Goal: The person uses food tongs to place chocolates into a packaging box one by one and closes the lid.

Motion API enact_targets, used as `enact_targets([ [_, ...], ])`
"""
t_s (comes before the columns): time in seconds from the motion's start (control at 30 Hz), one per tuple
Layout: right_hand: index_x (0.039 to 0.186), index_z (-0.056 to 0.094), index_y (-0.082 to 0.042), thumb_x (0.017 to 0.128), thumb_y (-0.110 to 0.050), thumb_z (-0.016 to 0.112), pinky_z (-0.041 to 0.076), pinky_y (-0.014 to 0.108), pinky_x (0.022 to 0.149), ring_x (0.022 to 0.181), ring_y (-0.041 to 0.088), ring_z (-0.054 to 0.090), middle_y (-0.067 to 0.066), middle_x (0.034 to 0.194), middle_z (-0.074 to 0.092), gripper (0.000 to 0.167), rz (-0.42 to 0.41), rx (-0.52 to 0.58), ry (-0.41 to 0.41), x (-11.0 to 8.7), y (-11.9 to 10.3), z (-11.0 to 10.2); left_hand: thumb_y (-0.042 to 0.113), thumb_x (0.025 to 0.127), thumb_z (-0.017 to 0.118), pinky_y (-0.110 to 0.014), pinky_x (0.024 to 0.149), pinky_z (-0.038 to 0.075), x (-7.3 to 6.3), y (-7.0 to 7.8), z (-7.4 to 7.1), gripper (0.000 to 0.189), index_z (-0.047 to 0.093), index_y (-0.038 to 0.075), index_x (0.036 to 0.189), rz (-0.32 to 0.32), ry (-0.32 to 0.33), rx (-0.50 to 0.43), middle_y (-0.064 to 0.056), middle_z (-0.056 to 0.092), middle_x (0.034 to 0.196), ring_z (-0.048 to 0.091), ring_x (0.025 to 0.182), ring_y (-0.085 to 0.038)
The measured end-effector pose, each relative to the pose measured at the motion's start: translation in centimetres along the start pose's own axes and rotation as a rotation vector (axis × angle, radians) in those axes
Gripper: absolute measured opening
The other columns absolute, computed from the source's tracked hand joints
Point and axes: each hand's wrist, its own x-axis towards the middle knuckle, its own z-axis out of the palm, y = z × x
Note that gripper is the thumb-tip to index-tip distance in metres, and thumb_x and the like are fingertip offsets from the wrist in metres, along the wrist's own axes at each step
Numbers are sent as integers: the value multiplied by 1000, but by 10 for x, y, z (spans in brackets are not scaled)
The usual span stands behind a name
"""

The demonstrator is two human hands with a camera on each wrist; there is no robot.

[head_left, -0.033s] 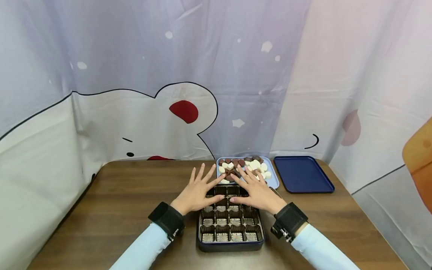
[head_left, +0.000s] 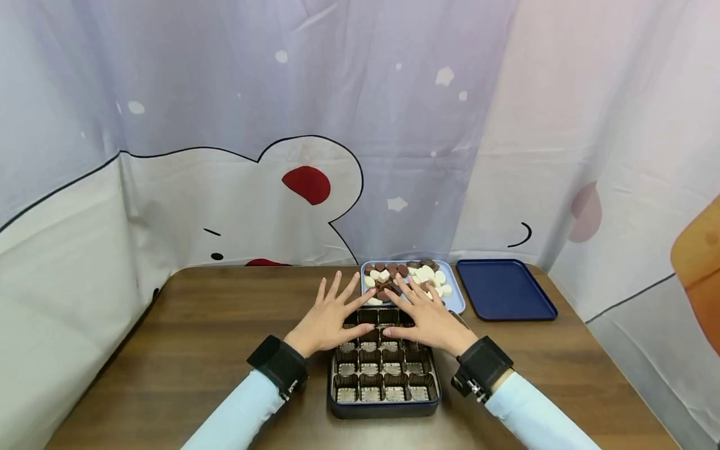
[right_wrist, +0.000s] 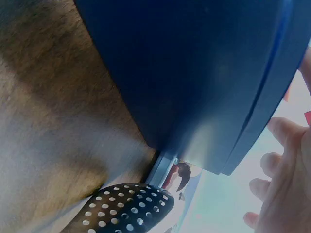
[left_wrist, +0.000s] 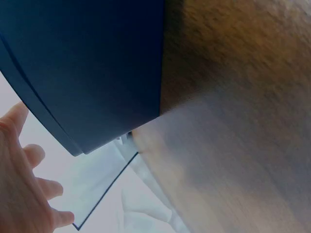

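Observation:
A dark blue box (head_left: 385, 410) with a brown compartmented insert (head_left: 382, 369) stands on the table; the compartments that show hold nothing. Above its far half, my left hand (head_left: 329, 319) and right hand (head_left: 430, 320) hover palms down, fingers spread, holding nothing. The box's side wall fills much of the left wrist view (left_wrist: 97, 68) and of the right wrist view. Just beyond the fingertips lies a light blue tray (head_left: 458, 303) of brown and white chocolates (head_left: 427, 274), partly hidden by the hands.
An unfilled navy tray (head_left: 506, 290) lies at the back right. Beside the box, on the right, is a black utensil (right_wrist: 126, 206) with a perforated end, mostly hidden by my right hand in the head view. A printed curtain (head_left: 416, 156) hangs behind the wooden table (head_left: 225, 350).

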Motion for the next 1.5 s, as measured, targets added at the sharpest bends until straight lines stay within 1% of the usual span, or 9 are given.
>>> enact_targets([
  [0.33, 151, 27, -23, 85, -72, 46, -1, 59, 114, 146, 35, 10, 7, 160, 7, 85, -7, 4, 8, -1, -1, -1, 65, 92, 41, -63, 113, 0, -2, -1, 1, 70, 17, 38, 152, -19, -16, -17, -4, 1, 160, -6, 144, -39],
  [0.63, 151, 27, -22, 83, -73, 49, -1, 55, 115, 147, 31, 8, 8, 159, 8, 87, 14, 7, 32, -1, -3, -8, 63, 92, 42, -62, 113, 0, -4, 1, -4, 69, 22, 35, 151, -20, 18, -41, -7, 5, 161, -5, 144, -39],
  [0.83, 141, 47, -10, 85, -49, 65, 20, 58, 110, 130, 34, 45, 17, 144, 44, 71, 5, 2, 89, 4, -2, -19, 61, 95, 38, -58, 115, 2, -5, 2, -15, 65, 27, 31, 151, -42, 13, -70, -7, 8, 160, 1, 145, -35],
  [0.9, 138, 51, -10, 86, -43, 68, 29, 56, 106, 118, 31, 56, 15, 138, 51, 64, 2, 6, 98, 4, -2, -26, 56, 96, 42, -55, 116, 7, -6, 1, -23, 62, 35, 24, 149, -44, 42, -105, -10, 15, 159, 10, 146, -34],
  [1.03, 132, 56, -8, 86, -36, 68, 43, 51, 94, 100, 27, 62, 13, 130, 55, 55, -10, 25, 124, 2, 0, -46, 42, 97, 52, -51, 114, 24, -7, -4, -40, 52, 48, 13, 140, -36, 157, -160, -14, 37, 150, 33, 139, -33],
  [1.13, 127, 61, -7, 87, -36, 68, 48, 48, 89, 101, 29, 61, 14, 128, 56, 50, 0, 35, 151, -4, 7, -61, 35, 96, 56, -49, 110, 32, -7, -10, -53, 45, 53, 12, 135, -55, 235, -192, -12, 49, 141, 43, 132, -30],
  [1.23, 122, 63, -5, 87, -35, 67, 48, 49, 89, 107, 33, 59, 15, 129, 55, 47, 24, 40, 170, -11, 18, -73, 32, 96, 57, -48, 108, 35, -11, -19, -60, 41, 55, 13, 132, -116, 280, -258, -9, 53, 137, 45, 130, -28],
  [1.37, 121, 63, -4, 89, -33, 65, 48, 51, 87, 111, 37, 57, 19, 132, 52, 43, 79, 59, 162, -26, 35, -80, 28, 96, 58, -48, 106, 37, -20, -32, -54, 37, 57, 15, 131, -204, 320, -374, -8, 54, 135, 45, 130, -28],
  [1.5, 121, 62, -1, 90, -33, 65, 46, 55, 88, 113, 40, 54, 21, 129, 52, 45, 134, 108, 139, -41, 49, -74, 28, 96, 58, -49, 101, 41, -30, -44, -32, 35, 59, 13, 128, -273, 340, -503, -9, 57, 129, 50, 124, -29],
])
